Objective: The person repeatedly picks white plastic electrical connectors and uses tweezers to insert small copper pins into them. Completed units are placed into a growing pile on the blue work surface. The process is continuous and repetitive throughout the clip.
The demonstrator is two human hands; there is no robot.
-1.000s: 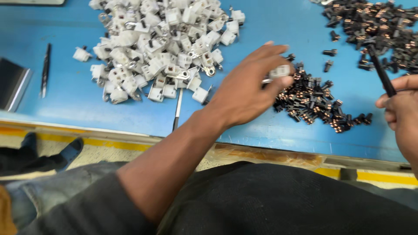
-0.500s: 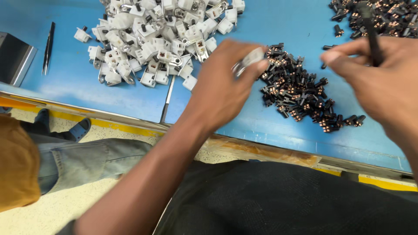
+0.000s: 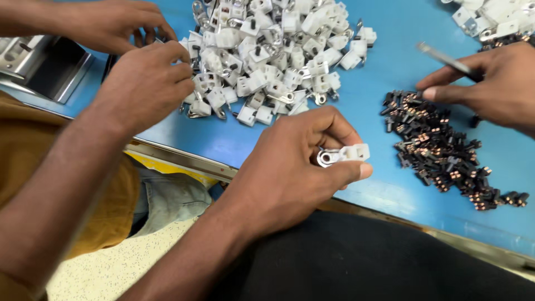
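Moved nearer: left hand (image 3: pixel 290 167) pinching white plastic fitting (image 3: pixel 344 154), light, rigid, held by its body; right hand (image 3: pixel 490 89) gripping slim tool (image 3: pixel 443 58).

white parts pile (image 3: pixel 273 56): top cut off by the frame edge. second white pile (image 3: pixel 493 19): mostly out of frame, top right. right hand (image 3: pixel 490 92): wrist cut off; its thin tool (image 3: pixel 446 58) blurred. metal tray (image 3: pixel 42 64): partly hidden by a co-worker's hands (image 3: pixel 128 56).
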